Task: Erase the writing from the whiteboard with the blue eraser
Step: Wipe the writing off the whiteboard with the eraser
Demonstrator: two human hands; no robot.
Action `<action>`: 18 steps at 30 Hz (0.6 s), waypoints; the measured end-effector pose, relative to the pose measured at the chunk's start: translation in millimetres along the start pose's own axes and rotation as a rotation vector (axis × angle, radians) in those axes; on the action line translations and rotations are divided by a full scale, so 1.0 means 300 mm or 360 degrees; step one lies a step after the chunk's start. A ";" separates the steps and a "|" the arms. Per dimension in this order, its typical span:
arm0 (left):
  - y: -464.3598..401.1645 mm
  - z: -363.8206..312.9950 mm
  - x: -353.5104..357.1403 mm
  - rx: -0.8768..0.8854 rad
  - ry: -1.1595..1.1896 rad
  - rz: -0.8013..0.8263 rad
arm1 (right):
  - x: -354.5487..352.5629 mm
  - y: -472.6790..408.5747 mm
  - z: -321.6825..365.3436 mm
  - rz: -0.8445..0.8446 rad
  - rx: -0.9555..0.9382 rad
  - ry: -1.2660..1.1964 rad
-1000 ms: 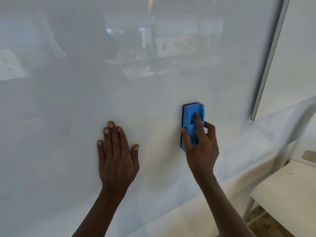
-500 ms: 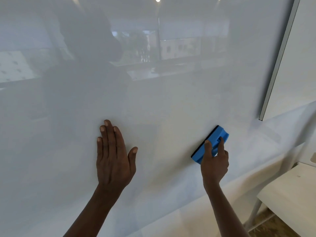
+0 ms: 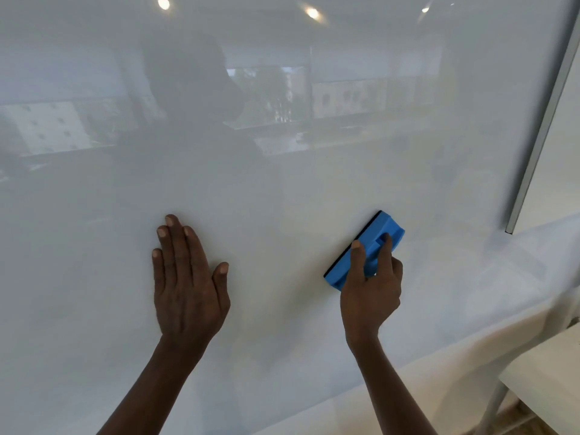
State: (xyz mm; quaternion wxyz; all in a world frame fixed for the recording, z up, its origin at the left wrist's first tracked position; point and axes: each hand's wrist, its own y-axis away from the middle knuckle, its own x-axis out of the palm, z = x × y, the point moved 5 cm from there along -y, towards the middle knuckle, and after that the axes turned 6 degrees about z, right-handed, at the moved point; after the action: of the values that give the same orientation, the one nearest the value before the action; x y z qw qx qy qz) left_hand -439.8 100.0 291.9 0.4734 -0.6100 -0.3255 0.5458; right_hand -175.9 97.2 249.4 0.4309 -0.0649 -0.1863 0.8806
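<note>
**Two hands on a whiteboard, one holding the eraser**

We see the whiteboard [image 3: 282, 199] filling nearly the whole head view. Its glossy surface carries dim reflections of a room, of ceiling lights along the top and of a dark figure left of centre. We can make out no writing on the part of the board that shows. A grey metal frame [image 3: 543, 120] runs down the board's right edge at a slant and ends just above the lower right area.

Our left hand [image 3: 188, 287] lies flat against the board below centre. Its four fingers are straight and close together, pointing up, and the thumb stands out to the right. It holds nothing.

Our right hand [image 3: 372, 293] grips the blue eraser [image 3: 368, 246], well apart from the left hand and at about the same height. The thumb lies along the eraser's left side and the other fingers curl over its raised back into the moulded grip. The eraser sits tilted, with its upper end towards the right and its lower end towards the left. Its dark felt strip shows along the upper left edge, facing the board and seemingly against it.

At the lower right corner we see part of a white table [image 3: 546, 384] with a pale leg [image 3: 492, 406] under it, standing beside the wall below the board.
</note>
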 end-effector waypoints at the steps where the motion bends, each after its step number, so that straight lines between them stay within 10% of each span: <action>1: 0.001 0.001 0.000 0.0005 -0.0006 -0.0004 | 0.014 0.011 0.042 0.0004 -0.0083 0.0055; 18: -0.015 0.099 -0.055 -0.0121 -0.0018 -0.0012 | 0.232 0.266 0.472 0.0415 -0.1144 0.0629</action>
State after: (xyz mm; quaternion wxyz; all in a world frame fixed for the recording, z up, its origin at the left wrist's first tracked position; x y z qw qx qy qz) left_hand -471.4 93.1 303.1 0.4501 -0.6231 -0.3510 0.5347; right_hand -316.6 68.7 352.4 0.2935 -0.4012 -0.3854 0.7775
